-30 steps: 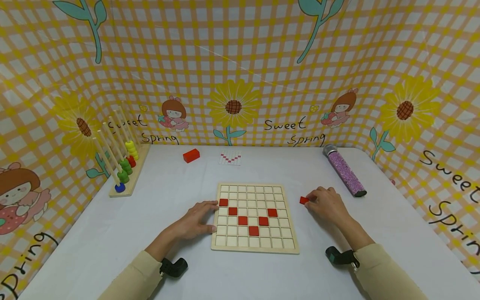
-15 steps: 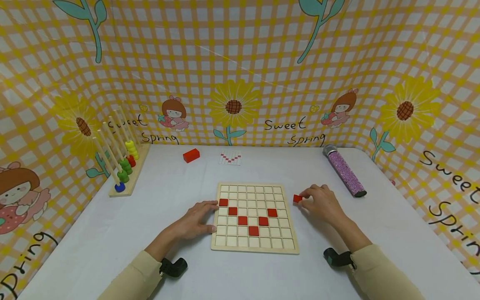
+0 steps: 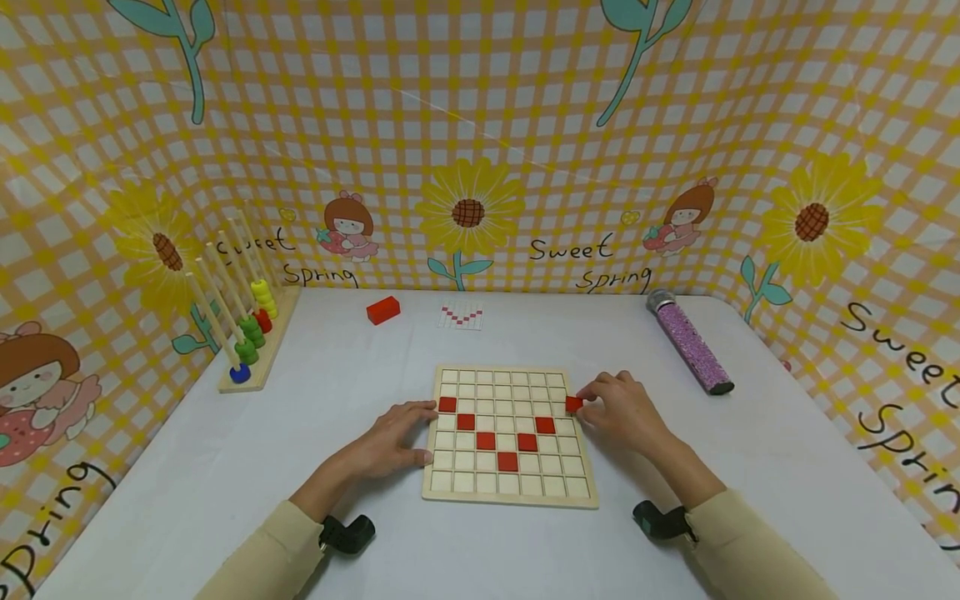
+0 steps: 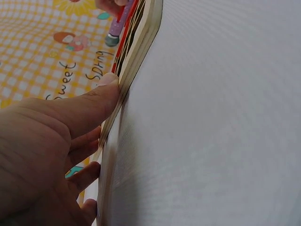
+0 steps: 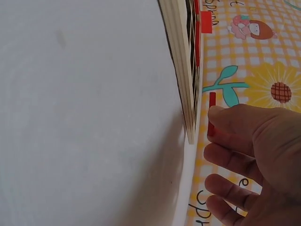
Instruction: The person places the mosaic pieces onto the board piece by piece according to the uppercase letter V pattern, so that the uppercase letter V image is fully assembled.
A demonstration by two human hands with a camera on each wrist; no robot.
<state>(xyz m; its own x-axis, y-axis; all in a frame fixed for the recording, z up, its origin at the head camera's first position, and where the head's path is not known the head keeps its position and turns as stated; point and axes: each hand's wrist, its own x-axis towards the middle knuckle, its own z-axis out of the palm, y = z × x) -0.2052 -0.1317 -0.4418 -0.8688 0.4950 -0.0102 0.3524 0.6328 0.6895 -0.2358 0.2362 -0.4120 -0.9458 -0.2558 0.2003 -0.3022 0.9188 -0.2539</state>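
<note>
A light wooden grid board (image 3: pixel 510 502) lies flat on the white table. Several square red tiles sit in its cells, forming a V shape, with one tile (image 3: pixel 507 462) at the bottom of it. My left hand (image 3: pixel 386 440) touches the board's left edge with thumb and fingertips; the thumb (image 4: pixel 91 110) lies against the rim in the left wrist view. Between thumb and finger, my right hand (image 3: pixel 621 410) pinches another red tile (image 3: pixel 573 404), which overlaps the board's right rim. In the right wrist view this held tile (image 5: pixel 212 114) is raised above the board's surface.
A small pattern card (image 3: pixel 461 316) with a red V lies behind the board, beside a red block (image 3: pixel 383 311). A wooden bead abacus (image 3: pixel 251 346) stands at the left. At the right lies a glittery purple microphone (image 3: pixel 690 343). Patterned cloth (image 3: pixel 480 125) encloses the table.
My right hand has carried the red tile leftward, from beside the board to over its right rim. The left hand has stayed at the left edge.
</note>
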